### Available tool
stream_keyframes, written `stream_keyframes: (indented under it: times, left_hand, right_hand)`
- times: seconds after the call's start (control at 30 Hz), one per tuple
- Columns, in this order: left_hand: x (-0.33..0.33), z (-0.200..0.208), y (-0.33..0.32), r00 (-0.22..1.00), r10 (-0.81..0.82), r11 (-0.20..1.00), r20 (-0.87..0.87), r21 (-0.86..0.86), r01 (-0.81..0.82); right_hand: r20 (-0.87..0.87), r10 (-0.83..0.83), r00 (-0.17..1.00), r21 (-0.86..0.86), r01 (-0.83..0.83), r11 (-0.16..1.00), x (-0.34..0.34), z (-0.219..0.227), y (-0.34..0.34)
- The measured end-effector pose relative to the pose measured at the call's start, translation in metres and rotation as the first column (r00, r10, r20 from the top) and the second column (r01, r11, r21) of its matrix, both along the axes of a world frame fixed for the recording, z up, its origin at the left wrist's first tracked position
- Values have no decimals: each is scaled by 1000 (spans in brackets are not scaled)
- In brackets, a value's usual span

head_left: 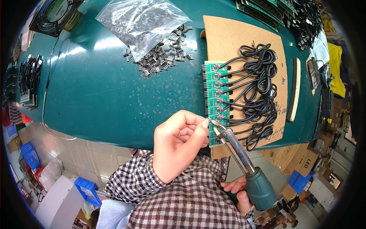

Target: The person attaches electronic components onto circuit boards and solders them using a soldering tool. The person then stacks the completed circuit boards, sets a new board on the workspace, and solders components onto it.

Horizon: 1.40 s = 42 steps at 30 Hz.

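My left hand [179, 143] is closed, its thumb and index finger pinched together at the left edge of a strip of green circuit boards [214, 100]. What those fingertips hold is too small to make out. In my right hand [237, 191] is a soldering iron [260, 191] with a green handle. The iron's metal tip and a thin tube beside it reach the boards right by my left fingertips. Black cables [263, 82] run from the boards' right side in tied loops. Small pin connectors line the boards' left edge.
Beneath the boards lies a brown cardboard sheet [244, 34] on the green table [91, 99]. A plastic bag [143, 23] and a pile of small black connectors [164, 57] sit at the back. A fan [55, 13], bundled cables [30, 76] and a pale strip [294, 89] are farther out.
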<state>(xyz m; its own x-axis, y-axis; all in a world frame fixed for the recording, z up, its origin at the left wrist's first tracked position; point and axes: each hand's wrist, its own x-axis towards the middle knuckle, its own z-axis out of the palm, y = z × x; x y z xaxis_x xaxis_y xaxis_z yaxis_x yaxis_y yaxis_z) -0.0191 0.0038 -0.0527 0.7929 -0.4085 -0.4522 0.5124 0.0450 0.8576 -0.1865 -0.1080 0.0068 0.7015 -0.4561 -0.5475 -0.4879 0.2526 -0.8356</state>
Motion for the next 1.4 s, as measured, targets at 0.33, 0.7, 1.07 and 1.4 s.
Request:
stream_keyframes:
  times: [0.33,0.7,1.07,1.4]
  left_hand:
    - [0,1,1,999,9,1000,-46,-19,-10]
    - [0,0,0,999,13,1000,-41,-13,-13]
    - [-1,0,3,999,7,1000,-40,-19,-8]
    - [1,7,-8,999,13,1000,-45,-18,-14]
  right_hand:
    - [49,-26,998,-16,27,1000,-6,-6,3]
    - [154,-96,983,-93,112,989,-12,-13,5]
    - [186,-85,979,-57,97,994,-19,-18,4]
    - [367,-231,901,42,232,972,-12,-12,-9]
